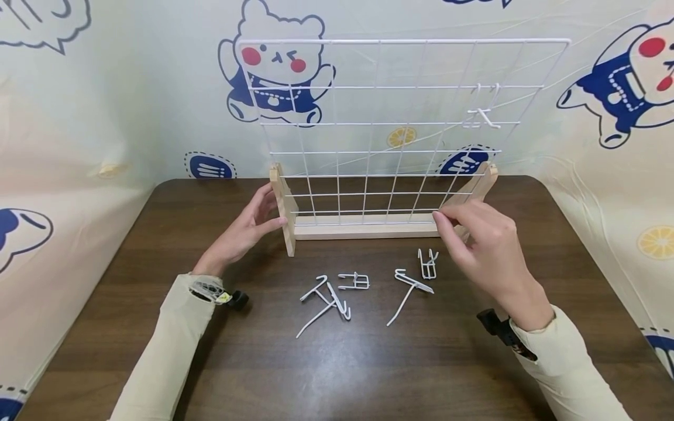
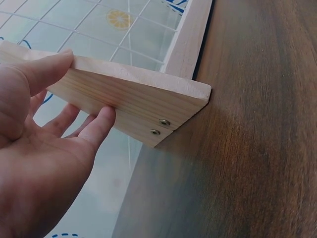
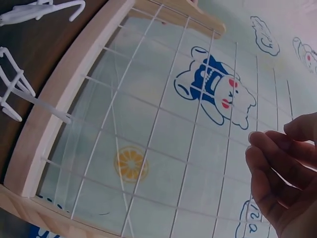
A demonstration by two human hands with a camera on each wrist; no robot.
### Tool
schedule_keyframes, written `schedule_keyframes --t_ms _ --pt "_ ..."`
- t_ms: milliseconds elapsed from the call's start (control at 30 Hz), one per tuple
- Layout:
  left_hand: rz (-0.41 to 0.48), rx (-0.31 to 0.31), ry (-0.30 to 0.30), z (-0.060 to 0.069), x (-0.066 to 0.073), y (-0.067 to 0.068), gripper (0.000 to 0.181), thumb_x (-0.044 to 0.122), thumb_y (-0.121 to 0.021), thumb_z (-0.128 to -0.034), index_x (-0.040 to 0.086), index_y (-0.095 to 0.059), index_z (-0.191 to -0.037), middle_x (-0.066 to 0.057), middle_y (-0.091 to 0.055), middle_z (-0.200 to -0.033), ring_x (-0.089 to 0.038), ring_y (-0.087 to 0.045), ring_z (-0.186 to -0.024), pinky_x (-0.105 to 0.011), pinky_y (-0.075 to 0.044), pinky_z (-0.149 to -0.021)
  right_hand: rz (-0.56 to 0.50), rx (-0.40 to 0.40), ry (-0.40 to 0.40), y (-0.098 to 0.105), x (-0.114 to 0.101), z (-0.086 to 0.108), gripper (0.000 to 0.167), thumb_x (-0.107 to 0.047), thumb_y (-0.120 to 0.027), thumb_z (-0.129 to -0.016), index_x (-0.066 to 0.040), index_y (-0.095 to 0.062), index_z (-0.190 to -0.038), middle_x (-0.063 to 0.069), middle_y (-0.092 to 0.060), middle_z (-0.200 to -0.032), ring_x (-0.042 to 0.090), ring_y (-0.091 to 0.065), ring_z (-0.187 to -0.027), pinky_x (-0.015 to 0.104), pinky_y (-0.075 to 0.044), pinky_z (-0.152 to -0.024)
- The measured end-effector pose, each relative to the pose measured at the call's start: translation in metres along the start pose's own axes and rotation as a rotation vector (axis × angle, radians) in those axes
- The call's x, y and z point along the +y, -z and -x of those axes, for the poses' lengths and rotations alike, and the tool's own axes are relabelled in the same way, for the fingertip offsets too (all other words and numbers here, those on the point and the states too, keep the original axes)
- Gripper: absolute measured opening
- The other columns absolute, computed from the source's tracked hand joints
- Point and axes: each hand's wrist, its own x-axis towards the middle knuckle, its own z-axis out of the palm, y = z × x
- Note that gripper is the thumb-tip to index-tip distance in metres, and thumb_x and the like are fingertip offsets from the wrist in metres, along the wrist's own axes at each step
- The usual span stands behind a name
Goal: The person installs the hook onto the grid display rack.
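A white wire grid (image 1: 371,123) stands in a wooden frame, its left side panel (image 1: 284,210) upright. The left hand (image 1: 239,237) holds that panel (image 2: 143,99), its thumb on the front edge and fingers against the outer face. Near the grid's lower right is the right hand (image 1: 487,251), fingers bent and nothing visible between them; the right wrist view shows this hand (image 3: 285,171) beside the wires. One white hook (image 1: 481,114) hangs at the grid's upper right. Several white hooks lie in front of the frame, including a small one (image 1: 427,266) near the right hand.
The brown table (image 1: 358,374) extends beneath both forearms. Left of centre lie overlapping long hooks (image 1: 333,303) and a small hook (image 1: 360,281); another long hook (image 1: 413,283) lies farther right. Behind the grid hangs a patterned cloth (image 1: 174,88).
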Motion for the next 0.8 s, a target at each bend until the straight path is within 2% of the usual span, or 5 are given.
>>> schedule_keyframes --t_ms 233,467,633,800 --pt "0.003 0.01 -0.002 0.002 0.001 0.0 0.077 0.007 -0.063 -0.0968 0.03 -0.02 -0.156 -0.008 -0.029 -0.159 -0.028 -0.028 -0.146 -0.06 -0.028 -0.113 0.022 -0.036 0.005 0.0 0.001 0.007 0.022 -0.02 -0.059 -0.094 -0.004 -0.074 -0.089 0.004 -0.066 -0.074 0.012 -0.053 -0.062 0.027 -0.041 -0.057" --pt "0.003 0.013 -0.005 0.0 0.001 0.0 0.077 0.006 -0.064 -0.0965 0.03 -0.021 -0.156 -0.007 -0.031 -0.158 -0.027 -0.029 -0.145 -0.06 -0.029 -0.112 0.037 -0.107 -0.002 -0.003 0.01 0.025 0.021 -0.02 -0.06 -0.093 -0.004 -0.073 -0.09 0.003 -0.066 -0.074 0.011 -0.056 -0.063 0.026 -0.046 -0.054" --pt "0.005 0.009 -0.009 -0.001 0.0 -0.001 0.077 0.007 -0.064 -0.0965 0.028 -0.021 -0.156 -0.007 -0.032 -0.157 -0.027 -0.031 -0.144 -0.058 -0.03 -0.112 0.066 -0.194 -0.057 -0.012 0.02 0.039 0.011 -0.014 -0.064 -0.092 -0.008 -0.071 -0.087 0.0 -0.063 -0.074 0.012 -0.052 -0.064 0.031 -0.044 -0.057" --pt "0.013 0.012 -0.014 0.0 0.001 -0.002 0.077 0.005 -0.064 -0.0963 0.027 -0.021 -0.157 -0.008 -0.032 -0.157 -0.028 -0.031 -0.144 -0.057 -0.03 -0.112 0.121 -0.287 -0.1 -0.017 0.027 0.046 0.007 -0.011 -0.068 -0.09 -0.009 -0.07 -0.084 0.001 -0.062 -0.07 0.015 -0.05 -0.062 0.035 -0.043 -0.057"
